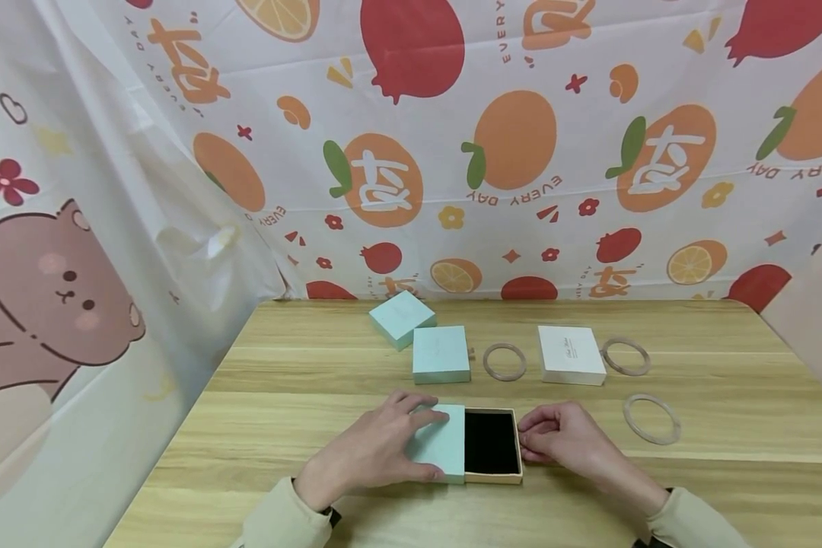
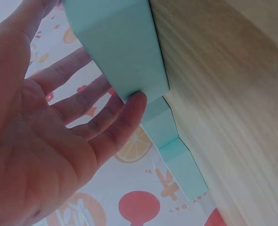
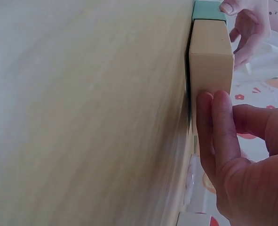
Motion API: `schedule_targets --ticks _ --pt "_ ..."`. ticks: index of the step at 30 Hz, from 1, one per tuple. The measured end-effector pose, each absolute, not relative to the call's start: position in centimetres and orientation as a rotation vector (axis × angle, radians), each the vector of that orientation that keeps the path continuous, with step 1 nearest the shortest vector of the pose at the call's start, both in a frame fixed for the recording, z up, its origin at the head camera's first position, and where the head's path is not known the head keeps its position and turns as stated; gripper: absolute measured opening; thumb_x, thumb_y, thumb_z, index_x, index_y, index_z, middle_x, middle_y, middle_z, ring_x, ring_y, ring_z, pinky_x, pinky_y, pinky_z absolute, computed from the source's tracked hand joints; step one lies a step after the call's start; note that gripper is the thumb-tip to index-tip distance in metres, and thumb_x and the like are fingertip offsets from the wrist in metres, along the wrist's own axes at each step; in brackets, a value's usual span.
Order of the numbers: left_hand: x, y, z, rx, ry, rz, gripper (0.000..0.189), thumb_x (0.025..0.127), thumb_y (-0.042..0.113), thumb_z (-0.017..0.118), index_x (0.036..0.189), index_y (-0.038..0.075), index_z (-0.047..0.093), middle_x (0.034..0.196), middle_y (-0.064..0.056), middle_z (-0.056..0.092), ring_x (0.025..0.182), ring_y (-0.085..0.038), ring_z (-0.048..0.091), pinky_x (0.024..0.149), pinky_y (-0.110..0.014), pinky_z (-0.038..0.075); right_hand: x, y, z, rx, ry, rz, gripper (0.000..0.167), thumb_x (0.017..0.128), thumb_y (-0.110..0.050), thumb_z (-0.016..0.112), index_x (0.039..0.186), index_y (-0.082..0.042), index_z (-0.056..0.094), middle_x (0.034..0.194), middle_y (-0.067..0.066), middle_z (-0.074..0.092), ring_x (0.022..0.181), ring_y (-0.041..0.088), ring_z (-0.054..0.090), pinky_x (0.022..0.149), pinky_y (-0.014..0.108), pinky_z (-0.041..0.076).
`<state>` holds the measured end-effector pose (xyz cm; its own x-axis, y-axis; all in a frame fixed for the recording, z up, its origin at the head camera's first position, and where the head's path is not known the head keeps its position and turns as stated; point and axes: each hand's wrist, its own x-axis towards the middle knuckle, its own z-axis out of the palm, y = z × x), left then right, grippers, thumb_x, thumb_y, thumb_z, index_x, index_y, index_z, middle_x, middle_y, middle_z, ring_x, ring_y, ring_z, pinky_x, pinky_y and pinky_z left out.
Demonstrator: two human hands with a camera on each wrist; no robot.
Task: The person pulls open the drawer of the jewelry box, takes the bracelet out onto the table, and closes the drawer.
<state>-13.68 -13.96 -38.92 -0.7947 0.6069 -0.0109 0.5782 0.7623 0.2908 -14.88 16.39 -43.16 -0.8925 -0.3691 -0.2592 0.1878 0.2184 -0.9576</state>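
while my left hand (image 1: 377, 445) is gripping the mint sleeve (image 1: 448, 449) across its width, thumb at the near edge and fingers over the far side, my right hand (image 1: 567, 440) is meeting the outer end of the tan tray (image 1: 493, 479); its fingertips are touching there, but i cannot tell whether they are pinching or only pressing. sleeve and tray together are lying in front of me on the wooden table (image 1: 246, 434), and the tray is sticking out to the right, its black lining (image 1: 489, 441) showing. i am judging the step in hand to be sliding this box open or closed; one moment is not telling me which way. either way, the move is calling for a steady left hold and a straight, level slide along the sleeve, so the tray is not jamming. counting up, i am seeing three mint boxes: the one i am handling, a second (image 1: 441, 352) just beyond it, and a third (image 1: 403, 315) sitting askew behind that. one white box (image 1: 568, 352) is lying farther right. three pale rings are lying about: one (image 1: 504, 377) between the second mint box and the white one, one (image 1: 629, 373) just beside the white box's right side, and one (image 1: 660, 441) nearer me.
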Motion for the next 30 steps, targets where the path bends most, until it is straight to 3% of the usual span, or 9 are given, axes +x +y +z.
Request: schedule_targets --ticks 30 --pt "-14.0 -13.6 -38.6 0.936 2.809 0.452 0.065 0.081 0.049 0.084 0.135 0.019 0.066 0.147 -0.008 0.057 0.134 -0.028 0.051 0.098 -0.048 0.055 -14.7 15.1 -43.0 -0.115 2.190 -1.715 0.018 0.089 0.000 0.072 0.104 0.010 0.070 0.082 0.007 0.075 0.075 0.015 0.074 0.070 0.025 0.060"
